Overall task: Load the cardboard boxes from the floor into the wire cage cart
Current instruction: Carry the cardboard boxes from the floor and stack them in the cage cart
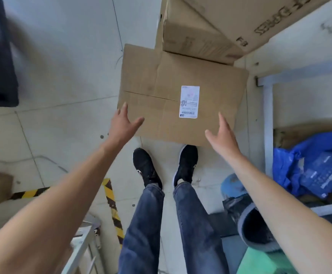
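Flat brown cardboard box with white shipping label [181,95] lies on the pale tiled floor [62,76], not yet lifted. Left hand [122,123] and right hand [223,135] spread apart, empty, above its near edge. More brown cardboard boxes [196,39] wait behind; loading appears largely undone.

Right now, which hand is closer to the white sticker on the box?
Right. The right hand sits just below-right of the white sticker; the left hand is farther, at the box's left edge.

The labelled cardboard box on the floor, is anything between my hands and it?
Nothing visible is. The left hand and right hand are open and spread above the near edge of the labelled cardboard box, with only air between. Other cardboard boxes crowd its far side, not the near one.
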Demonstrator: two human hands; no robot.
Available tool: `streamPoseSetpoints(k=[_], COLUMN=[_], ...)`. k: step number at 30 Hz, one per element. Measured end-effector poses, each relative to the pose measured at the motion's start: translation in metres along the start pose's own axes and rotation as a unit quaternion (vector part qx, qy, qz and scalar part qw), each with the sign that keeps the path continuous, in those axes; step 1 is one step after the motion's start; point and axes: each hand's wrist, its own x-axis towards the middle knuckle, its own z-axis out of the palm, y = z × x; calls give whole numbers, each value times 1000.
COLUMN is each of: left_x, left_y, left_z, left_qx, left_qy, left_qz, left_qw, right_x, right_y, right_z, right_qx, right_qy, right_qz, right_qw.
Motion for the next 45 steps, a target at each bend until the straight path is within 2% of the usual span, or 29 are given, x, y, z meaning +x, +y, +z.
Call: streamPoseSetpoints(k=[3,7,10,13,18,26,34,41,45], left_x=[55,108,123,129,97,-69,-261,-425,-539], left_y=[-19,-52,-75,-93,-103,-126,-111,-110,-125], left_z=[21,47,60,61,50,-17,-138,-240,-277], left_qx=[-6,51,-6,-159,-134,-219,-305,-392,-388], left_qy=[3,18,46,35,43,63,132,234,308], left_qz=[-13,0,3,-29,-57,-150,-203,-268,-313], left_qw=[1000,999,999,986,988,962,921,848,810], right_x=[53,105,129,140,127,-8,-172,-291,-378], right_y=[33,76,99,109,108,39,-95,-227,-294], right_z=[9,19,24,29,16,-39,-116,-159,-163], right_qx=[21,36,73,133,187,126,70,7,-54], right_qy=[24,82,73,62,81,49,28,-18,-42], right_qz=[49,119,147,178,191,121,36,-86,-185], right_qw=[998,989,984,973,960,983,996,996,980])
